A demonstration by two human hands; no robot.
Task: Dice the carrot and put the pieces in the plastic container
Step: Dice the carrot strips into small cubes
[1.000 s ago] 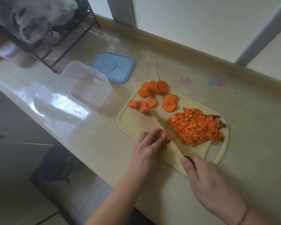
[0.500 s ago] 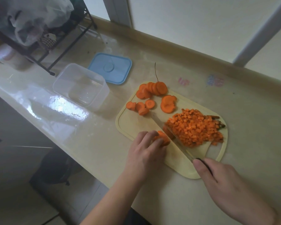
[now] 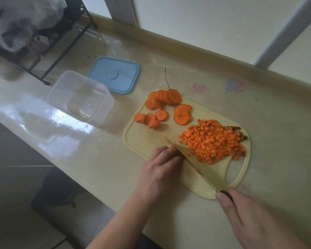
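Note:
A pale yellow cutting board (image 3: 142, 139) lies on the counter. Round carrot slices (image 3: 162, 99) sit at its far left, and a heap of diced carrot (image 3: 214, 141) covers its right half. My left hand (image 3: 162, 168) holds down a small carrot piece (image 3: 172, 147) at the board's near edge, fingers curled over it. My right hand (image 3: 250, 218) grips the dark handle of a knife (image 3: 190, 164), whose blade runs along my left fingertips, cutting the piece. The clear plastic container (image 3: 79, 97) stands empty to the left of the board.
A blue lid (image 3: 115, 74) lies behind the container. A black wire rack (image 3: 57, 44) with plastic bags stands at the far left. The counter's front edge runs diagonally just below my left hand. A wall upstand borders the back.
The knife drew back towards me, then came forward again beside my left fingers, slicing the held carrot piece. My left hand stayed on the piece.

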